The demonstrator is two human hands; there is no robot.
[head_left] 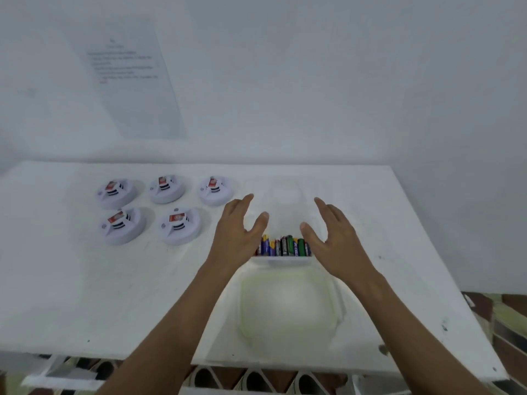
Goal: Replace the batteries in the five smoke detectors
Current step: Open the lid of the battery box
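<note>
Smoke detectors, five round white plastic ones with red labels, sit at ten o'clock on the white tabletop (370, 223) in front of us: three in the far row (116, 193) (167, 188) (215, 190) and two nearer (122, 225) (180, 225), none touching. At the centre we see cylindrical batteries (285, 246) in blue, green, red and yellow wrappers, standing packed together in a clear plastic container (282, 262) whose walls are hard to make out. Our left hand (236, 235) hovers at its nine o'clock side and our right hand (330, 238) at its three o'clock side, each with fingers spread apart and holding nothing; whether they touch the container we cannot tell. At six o'clock lies a translucent squarish lid with a pale green rim (288, 306). At eleven o'clock a printed white paper sheet (128, 78) hangs on the white wall (342, 81).
</note>
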